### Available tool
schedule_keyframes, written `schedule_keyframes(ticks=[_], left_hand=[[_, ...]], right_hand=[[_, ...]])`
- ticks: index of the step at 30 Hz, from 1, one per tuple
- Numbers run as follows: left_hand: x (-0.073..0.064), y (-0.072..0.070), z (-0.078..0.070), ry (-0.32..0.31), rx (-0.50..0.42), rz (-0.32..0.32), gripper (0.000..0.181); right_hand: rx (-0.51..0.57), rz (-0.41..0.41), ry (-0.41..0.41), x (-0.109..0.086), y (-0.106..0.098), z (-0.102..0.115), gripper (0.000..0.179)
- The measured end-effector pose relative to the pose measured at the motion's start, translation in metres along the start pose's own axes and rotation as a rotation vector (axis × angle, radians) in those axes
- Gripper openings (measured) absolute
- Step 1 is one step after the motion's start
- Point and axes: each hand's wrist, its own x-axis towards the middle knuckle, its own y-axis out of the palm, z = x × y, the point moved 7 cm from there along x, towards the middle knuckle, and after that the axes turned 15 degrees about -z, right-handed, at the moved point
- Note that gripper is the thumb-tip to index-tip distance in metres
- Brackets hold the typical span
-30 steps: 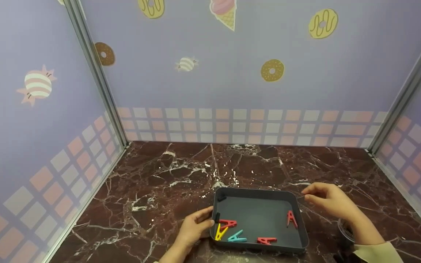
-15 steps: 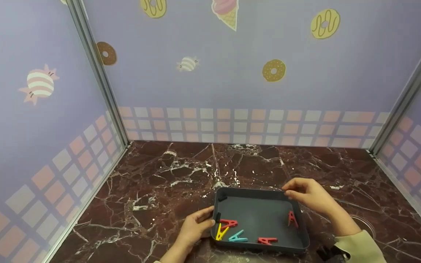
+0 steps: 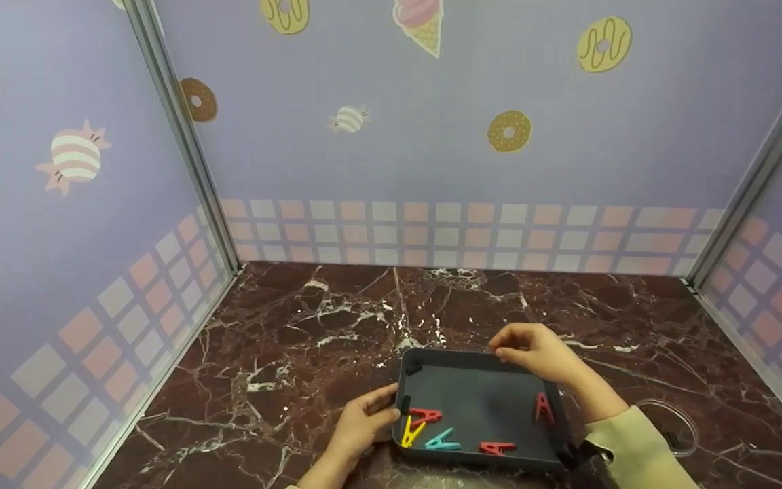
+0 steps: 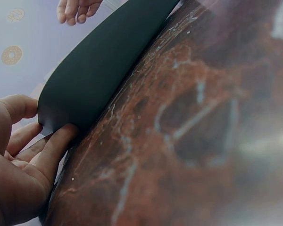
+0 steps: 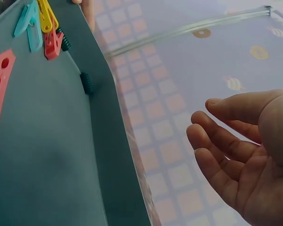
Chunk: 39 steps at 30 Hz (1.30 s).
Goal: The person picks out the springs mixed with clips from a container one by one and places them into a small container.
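Note:
A dark grey rectangular tray sits on the marble-patterned table. My left hand holds its left wall, with the fingertips at the rim and outer side. Inside lie three red clothespins, a yellow clothespin and a light-blue clothespin. Two small dark ribbed pieces rest by the left wall. My right hand hovers by the tray's far wall, fingers loosely bent. In the right wrist view its thumb and fingertips stand apart with nothing between them.
A round clear container with dark contents stands right of the tray, partly behind the right sleeve. Patterned panels enclose the table at the back and both sides. Marble tabletop stretches behind the tray.
My right hand has moved left from beyond the tray's right corner to over its far wall. The round container shows more now. The left hand, tray and clothespins stay put.

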Motion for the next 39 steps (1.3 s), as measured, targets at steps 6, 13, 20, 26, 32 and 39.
schedule_keyframes(ticks=[6,13,20,26,32,39], left_hand=[[-0.001,0.001,0.000,-0.006,-0.016,0.009,0.054],[-0.001,0.001,0.000,-0.006,-0.007,0.000,0.054],[-0.001,0.002,0.003,-0.023,-0.026,0.002,0.054],[-0.003,0.001,0.002,-0.047,-0.058,0.009,0.055],[-0.001,0.002,0.003,-0.036,-0.063,0.012,0.054],[-0.002,0.002,0.002,-0.028,-0.063,0.011,0.053]], right_hand=[[-0.054,0.016,-0.024,0.015,0.017,0.002,0.012],[-0.121,0.069,-0.090,0.029,0.042,0.009,0.013],[-0.212,0.157,-0.147,0.040,0.069,0.014,0.015],[-0.263,0.220,-0.160,0.046,0.090,0.017,0.021],[-0.315,0.267,-0.199,0.050,0.111,0.020,0.022],[-0.383,0.328,-0.217,0.050,0.134,0.019,0.028]])
